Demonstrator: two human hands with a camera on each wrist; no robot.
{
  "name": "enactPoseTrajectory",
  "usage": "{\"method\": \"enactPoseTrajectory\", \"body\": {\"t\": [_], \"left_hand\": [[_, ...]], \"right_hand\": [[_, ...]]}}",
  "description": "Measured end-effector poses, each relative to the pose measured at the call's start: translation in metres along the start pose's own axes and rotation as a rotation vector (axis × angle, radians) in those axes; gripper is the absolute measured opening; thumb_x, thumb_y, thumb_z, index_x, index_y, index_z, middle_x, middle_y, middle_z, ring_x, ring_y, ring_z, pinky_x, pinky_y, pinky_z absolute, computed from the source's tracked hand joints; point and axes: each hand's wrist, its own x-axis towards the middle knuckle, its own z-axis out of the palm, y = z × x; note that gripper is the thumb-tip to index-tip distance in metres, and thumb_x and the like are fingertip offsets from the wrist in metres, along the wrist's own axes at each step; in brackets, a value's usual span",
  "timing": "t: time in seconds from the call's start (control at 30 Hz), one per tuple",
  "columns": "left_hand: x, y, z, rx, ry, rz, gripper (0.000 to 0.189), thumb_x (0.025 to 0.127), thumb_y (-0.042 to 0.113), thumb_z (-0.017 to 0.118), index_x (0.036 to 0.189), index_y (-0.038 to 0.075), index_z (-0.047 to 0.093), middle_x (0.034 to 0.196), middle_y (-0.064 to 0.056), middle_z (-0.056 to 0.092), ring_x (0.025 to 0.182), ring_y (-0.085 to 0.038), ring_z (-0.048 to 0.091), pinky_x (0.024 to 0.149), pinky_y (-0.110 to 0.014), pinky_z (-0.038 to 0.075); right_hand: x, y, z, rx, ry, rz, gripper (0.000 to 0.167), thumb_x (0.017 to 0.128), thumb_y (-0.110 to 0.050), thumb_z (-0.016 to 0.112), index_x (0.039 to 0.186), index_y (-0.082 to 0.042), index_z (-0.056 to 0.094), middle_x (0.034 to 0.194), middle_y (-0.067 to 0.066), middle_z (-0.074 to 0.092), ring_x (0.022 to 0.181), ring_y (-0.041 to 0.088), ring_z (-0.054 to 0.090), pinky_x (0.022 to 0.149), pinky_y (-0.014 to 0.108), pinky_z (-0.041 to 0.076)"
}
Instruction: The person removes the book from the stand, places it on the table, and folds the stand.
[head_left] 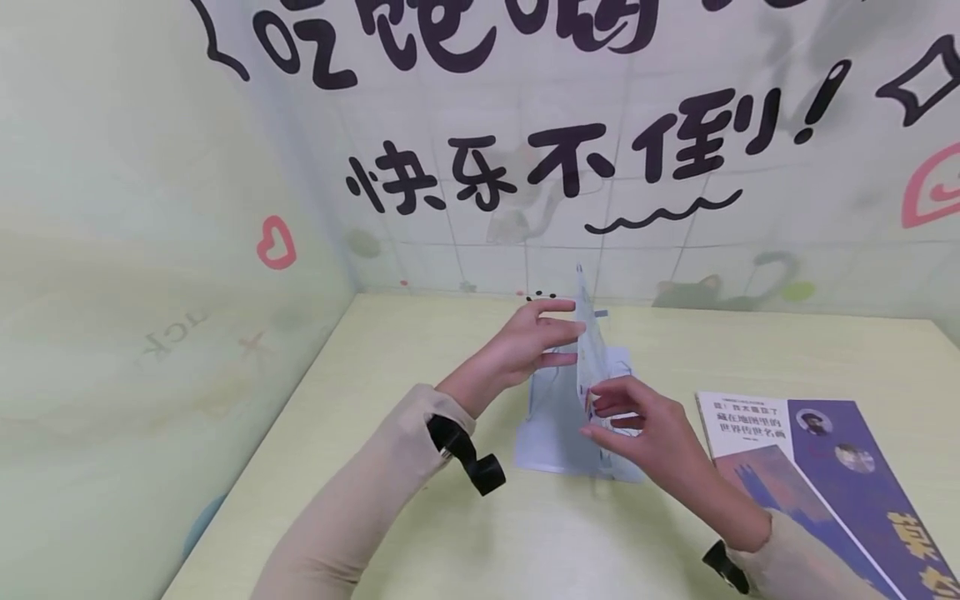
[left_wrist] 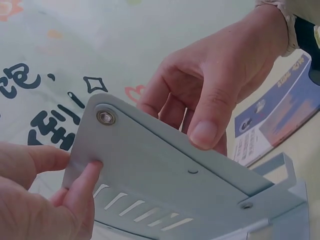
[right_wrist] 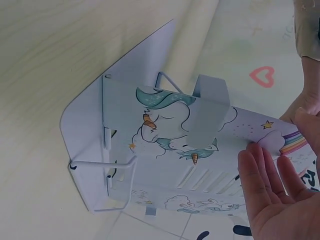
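Observation:
A light-blue metal book stand (head_left: 590,342) is on the table with its panel raised over a flat base (head_left: 551,442). Its printed face (right_wrist: 165,120) carries unicorns and a rainbow, and slots are cut through it; the plain back (left_wrist: 145,165) has a round rivet at one corner. My left hand (head_left: 528,340) holds the panel by that corner, fingers on its left face. At the panel's near edge is my right hand (head_left: 648,425), its thumb on the plain back and its fingers reaching over to the printed side. Wire legs (right_wrist: 107,165) show beside the base.
Two overlapping books or booklets, a purple one (head_left: 847,450) and one with a painted cover (head_left: 780,483), lie on the table to the right. Behind the stand, a wall sheet (head_left: 465,267) with large black lettering rises from the table's back edge.

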Motion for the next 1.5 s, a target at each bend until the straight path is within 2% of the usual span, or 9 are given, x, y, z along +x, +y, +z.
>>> {"method": "enactPoseTrajectory", "body": {"t": [0.1,0.27,0.43,0.7,0.83,1.0,1.1,1.27,1.5], "left_hand": [[0.005,0.0,0.009,-0.018,-0.016,0.001,0.048,0.087,0.006,0.061,0.131,0.003,0.042,0.113,-0.014,0.051,0.112,-0.03,0.052,0.077,-0.037,0.054],[0.01,0.003,0.024,-0.04,-0.036,-0.008,0.047,0.086,0.005,0.063,0.129,0.002,0.044,0.109,-0.012,0.052,0.104,-0.024,0.056,0.074,-0.035,0.054],[0.013,0.005,0.037,-0.041,-0.057,-0.004,0.048,0.086,0.005,0.063,0.129,0.001,0.042,0.106,-0.011,0.051,0.097,-0.02,0.057,0.074,-0.034,0.054],[0.017,0.004,0.038,0.016,-0.077,0.026,0.044,0.085,0.008,0.064,0.124,0.004,0.045,0.106,-0.009,0.054,0.095,-0.019,0.058,0.076,-0.034,0.054],[0.015,0.003,0.029,0.069,-0.081,0.073,0.042,0.086,0.011,0.064,0.124,0.005,0.048,0.103,-0.01,0.058,0.098,-0.023,0.059,0.077,-0.035,0.054],[0.011,0.0,0.006,0.149,-0.013,0.195,0.033,0.088,0.012,0.063,0.118,0.003,0.053,0.102,-0.014,0.059,0.095,-0.026,0.059,0.074,-0.035,0.055],[0.007,-0.004,-0.013,0.201,0.03,0.241,0.031,0.088,0.012,0.062,0.116,0.001,0.054,0.1,-0.015,0.06,0.092,-0.028,0.059,0.072,-0.034,0.055],[0.005,-0.02,-0.042,0.347,0.058,0.202,0.028,0.087,0.01,0.062,0.113,0.001,0.055,0.095,-0.011,0.06,0.089,-0.027,0.059,0.074,-0.037,0.054],[0.005,-0.053,-0.066,0.574,-0.078,0.12,0.028,0.086,0.01,0.063,0.111,-0.001,0.059,0.092,-0.008,0.06,0.088,-0.031,0.059,0.074,-0.038,0.053]], "right_hand": [[-0.004,0.002,-0.004,-0.002,0.032,0.023,0.039,0.073,-0.013,0.077,0.106,-0.007,0.058,0.092,0.002,0.065,0.08,0.015,0.064,0.068,0.026,0.055],[-0.009,0.007,-0.01,-0.001,0.072,0.051,0.039,0.073,-0.008,0.077,0.105,-0.002,0.055,0.089,0.007,0.063,0.079,0.019,0.064,0.069,0.023,0.054],[-0.012,0.01,-0.017,-0.008,0.094,0.057,0.039,0.073,-0.004,0.076,0.105,-0.002,0.054,0.089,0.009,0.062,0.078,0.012,0.062,0.069,0.02,0.053],[-0.015,0.01,-0.019,0.0,0.118,0.049,0.039,0.073,-0.001,0.075,0.106,0.003,0.053,0.089,0.011,0.06,0.079,0.007,0.06,0.071,0.017,0.052],[-0.015,0.01,-0.02,0.014,0.112,0.057,0.038,0.074,-0.001,0.074,0.106,0.003,0.053,0.089,0.01,0.06,0.079,0.007,0.06,0.071,0.019,0.052],[-0.016,0.012,-0.02,0.019,0.112,0.071,0.037,0.074,0.0,0.073,0.105,0.003,0.052,0.089,0.009,0.059,0.079,0.007,0.06,0.07,0.021,0.053],[-0.017,0.012,-0.02,0.023,0.116,0.071,0.037,0.074,0.001,0.073,0.105,0.003,0.052,0.088,0.007,0.058,0.079,0.007,0.06,0.07,0.023,0.054],[-0.017,0.011,-0.02,0.025,0.111,0.075,0.037,0.075,0.0,0.073,0.105,0.002,0.052,0.088,0.007,0.059,0.079,0.007,0.06,0.07,0.025,0.054],[-0.016,0.01,-0.019,0.03,0.106,0.08,0.036,0.075,0.0,0.073,0.105,0.002,0.052,0.088,0.007,0.059,0.079,0.007,0.06,0.07,0.024,0.054]]}}
